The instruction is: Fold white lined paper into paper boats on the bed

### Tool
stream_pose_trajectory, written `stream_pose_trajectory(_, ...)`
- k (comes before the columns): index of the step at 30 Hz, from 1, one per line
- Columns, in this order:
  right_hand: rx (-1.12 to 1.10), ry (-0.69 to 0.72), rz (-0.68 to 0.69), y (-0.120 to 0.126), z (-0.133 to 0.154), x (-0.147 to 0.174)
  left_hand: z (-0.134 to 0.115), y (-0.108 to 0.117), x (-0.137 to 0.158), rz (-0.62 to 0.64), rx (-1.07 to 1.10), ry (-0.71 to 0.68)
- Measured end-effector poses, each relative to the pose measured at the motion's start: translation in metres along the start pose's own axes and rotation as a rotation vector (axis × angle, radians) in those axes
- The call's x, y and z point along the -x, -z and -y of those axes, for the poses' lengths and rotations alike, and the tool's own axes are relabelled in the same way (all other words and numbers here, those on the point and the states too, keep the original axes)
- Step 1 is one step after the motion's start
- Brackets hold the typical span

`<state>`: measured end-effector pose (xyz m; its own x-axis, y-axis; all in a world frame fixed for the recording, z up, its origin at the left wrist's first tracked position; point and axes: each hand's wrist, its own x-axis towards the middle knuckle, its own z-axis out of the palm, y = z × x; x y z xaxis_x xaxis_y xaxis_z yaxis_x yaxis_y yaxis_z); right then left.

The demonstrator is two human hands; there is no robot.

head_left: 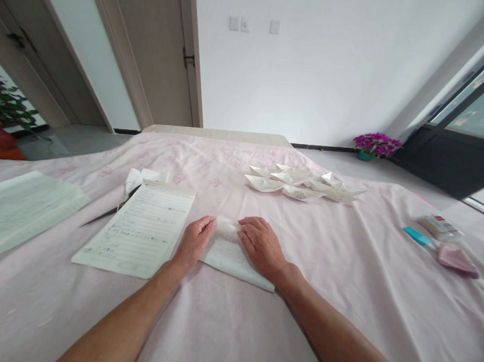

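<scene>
Between my hands lies a folded sheet of white paper point(231, 257) with faint writing, its far end narrowed to a slanted edge. My left hand point(195, 241) is closed on the paper's left edge, thumb against the fingers. From the right, my right hand point(261, 248) rests over the paper with bent fingers pressed together on its far part; the thumb is mostly hidden. Left of the paper lies a stack of lined, handwritten sheets point(140, 229). Beyond its upper corner are dark-bladed scissors point(104, 214) and crumpled white paper point(146, 176).
Several folded paper boats point(293, 178) sit in a group at the far right. More thin sheets point(27, 209) lie at the left. A blue eraser-like block point(417, 235), a small package point(440, 227) and a pink item point(457, 260) are on the right of the pink cloth point(340, 312).
</scene>
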<state>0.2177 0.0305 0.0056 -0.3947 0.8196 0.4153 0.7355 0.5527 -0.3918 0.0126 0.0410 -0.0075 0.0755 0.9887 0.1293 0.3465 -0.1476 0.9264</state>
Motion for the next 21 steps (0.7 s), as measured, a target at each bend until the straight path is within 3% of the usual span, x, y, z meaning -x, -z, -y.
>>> stream_pose_trajectory(7,0.066,-0.063,0.079,-0.0010,-0.0009,-0.0011,-0.0075,-0.0004,0.0035,0.022,0.020,0.010)
stream_pose_trajectory(21,0.080,-0.053,0.095,-0.0006,0.0016,-0.0005,-0.0056,-0.0007,0.0034,0.038,0.014,-0.014)
